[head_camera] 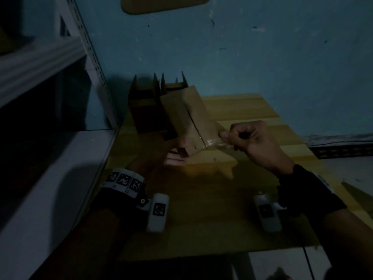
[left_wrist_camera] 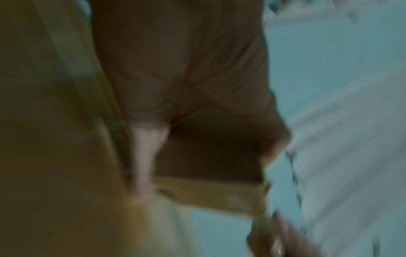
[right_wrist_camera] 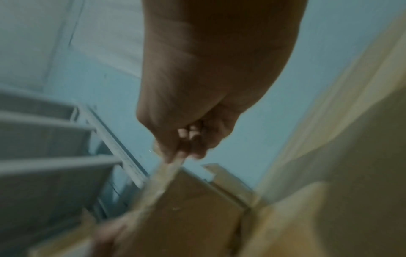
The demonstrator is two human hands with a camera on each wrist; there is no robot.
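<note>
A closed brown cardboard box [head_camera: 185, 116] is held tilted above the yellow wooden table [head_camera: 252, 112]. My left hand [head_camera: 174, 156] grips its near end from below; in the blurred left wrist view the left hand [left_wrist_camera: 186, 73] has thumb and fingers on either side of the box [left_wrist_camera: 208, 156]. My right hand [head_camera: 248, 138] is curled and pinches a strip of clear tape [head_camera: 214, 143] that runs from the box's seam to the fingers. In the right wrist view the right hand [right_wrist_camera: 193, 139] holds the tape [right_wrist_camera: 164, 175] taut over the box [right_wrist_camera: 186, 212].
Two open cardboard boxes [head_camera: 145, 106] [head_camera: 173, 85] stand at the table's far left, behind the held box. A white metal shelf rack [head_camera: 40, 57] and a white surface [head_camera: 50, 178] lie to the left. A blue wall [head_camera: 242, 47] backs the table. The room is dim.
</note>
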